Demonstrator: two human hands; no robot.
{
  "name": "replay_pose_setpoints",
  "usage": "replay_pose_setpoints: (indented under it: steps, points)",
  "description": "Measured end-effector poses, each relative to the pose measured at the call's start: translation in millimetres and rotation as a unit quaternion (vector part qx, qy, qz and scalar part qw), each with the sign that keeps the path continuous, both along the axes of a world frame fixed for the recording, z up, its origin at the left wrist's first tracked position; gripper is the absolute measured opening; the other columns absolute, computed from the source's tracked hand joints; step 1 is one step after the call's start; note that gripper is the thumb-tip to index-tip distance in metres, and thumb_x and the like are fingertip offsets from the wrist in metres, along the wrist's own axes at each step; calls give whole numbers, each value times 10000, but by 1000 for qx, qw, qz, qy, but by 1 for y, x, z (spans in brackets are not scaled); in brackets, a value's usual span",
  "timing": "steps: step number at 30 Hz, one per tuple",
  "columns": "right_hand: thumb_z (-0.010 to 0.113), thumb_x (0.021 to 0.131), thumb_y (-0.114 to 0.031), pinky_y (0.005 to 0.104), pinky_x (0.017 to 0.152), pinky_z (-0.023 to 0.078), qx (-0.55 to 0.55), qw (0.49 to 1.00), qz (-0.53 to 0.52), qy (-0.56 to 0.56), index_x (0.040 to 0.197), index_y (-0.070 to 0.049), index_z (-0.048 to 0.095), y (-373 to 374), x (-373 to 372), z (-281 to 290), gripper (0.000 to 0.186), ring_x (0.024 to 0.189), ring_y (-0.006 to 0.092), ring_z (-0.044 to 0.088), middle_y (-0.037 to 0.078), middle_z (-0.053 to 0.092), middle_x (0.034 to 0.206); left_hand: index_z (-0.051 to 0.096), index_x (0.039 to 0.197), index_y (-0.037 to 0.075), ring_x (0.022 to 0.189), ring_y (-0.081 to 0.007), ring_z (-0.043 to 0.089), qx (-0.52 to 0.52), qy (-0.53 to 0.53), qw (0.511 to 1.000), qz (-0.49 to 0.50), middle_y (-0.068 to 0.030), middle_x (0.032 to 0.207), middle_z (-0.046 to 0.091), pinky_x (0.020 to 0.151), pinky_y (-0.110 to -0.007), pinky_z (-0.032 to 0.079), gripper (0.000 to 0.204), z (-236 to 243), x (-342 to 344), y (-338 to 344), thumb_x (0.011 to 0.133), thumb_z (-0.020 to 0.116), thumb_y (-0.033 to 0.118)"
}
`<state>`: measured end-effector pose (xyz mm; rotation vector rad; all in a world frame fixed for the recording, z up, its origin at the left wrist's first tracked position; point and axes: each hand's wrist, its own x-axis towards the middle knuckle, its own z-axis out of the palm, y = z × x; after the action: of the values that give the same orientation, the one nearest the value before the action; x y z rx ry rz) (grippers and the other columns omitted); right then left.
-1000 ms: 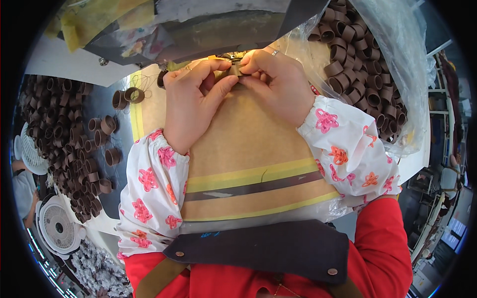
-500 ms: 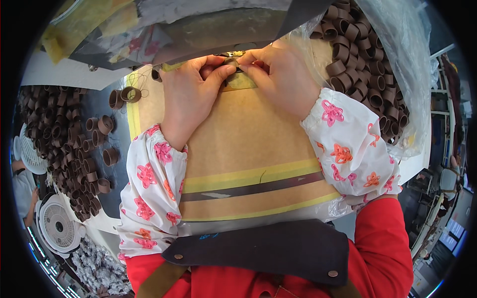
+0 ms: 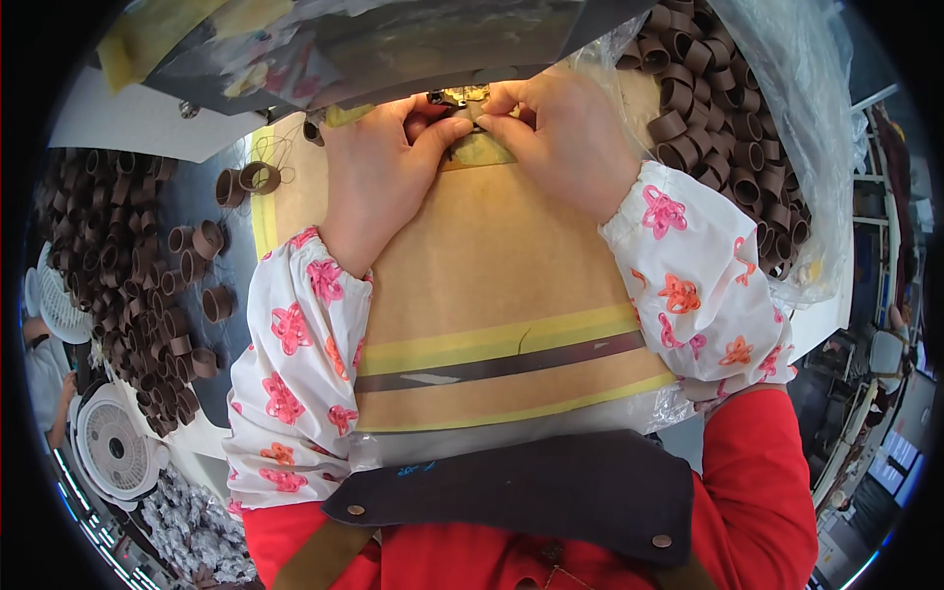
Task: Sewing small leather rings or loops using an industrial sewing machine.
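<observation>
Both hands meet at the lit metal foot (image 3: 462, 95) of what looks like a sewing machine (image 3: 413, 61). My left hand (image 3: 379, 169) is closed, thumb and fingers pinched together just left of the foot. From the other side my right hand (image 3: 573, 143) pinches in the same way. Between the fingertips shows a bit of a small brown piece (image 3: 478, 115), probably one of the brown rings; the fingers and machine hide most of it. Below it lies a worn yellowish patch (image 3: 482, 149) on the tan-covered work surface (image 3: 492, 246).
Many brown rings (image 3: 118, 246) heap up on the left, with two stray rings (image 3: 260, 177) and loose thread nearer my left hand. On the right, a clear plastic bag (image 3: 801, 118) holds more rings (image 3: 688, 108). A white fan (image 3: 116, 442) stands at lower left.
Both hands have shifted slightly, and the fingertips sit a little further apart. The small brown piece shows less, and more of the metal foot is visible.
</observation>
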<state>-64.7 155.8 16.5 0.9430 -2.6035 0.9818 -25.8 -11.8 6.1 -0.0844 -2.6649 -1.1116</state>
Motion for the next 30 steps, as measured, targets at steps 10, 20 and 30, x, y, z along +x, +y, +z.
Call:
replay_pose_setpoints:
  steps: [10,20,30]
  points:
    - [633,741,-182,337,504,387,-8,1000,23,4,731,-50,618,0,-6,-5,133,555,225,544,96,526,585,643,804,11,480,-102,473,5,4,1000,1,7,535,506,494,-245,365,211,-3,0,-4,736,673,209]
    - [646,720,-149,328,542,418,-7,999,31,-19,739,-23,585,3,-6,-5,141,602,230,554,101,547,683,637,758,19,469,-149,505,0,27,1000,5,-20,536,546,494,-279,368,215,-3,0,1,716,676,226]
    - [653,703,-111,286,501,386,-71,994,74,-35,747,-18,566,4,-10,-10,134,556,162,495,58,523,671,631,757,38,489,-137,478,-12,10,1000,-15,2,513,488,689,-321,385,223,4,-2,-4,698,696,243]
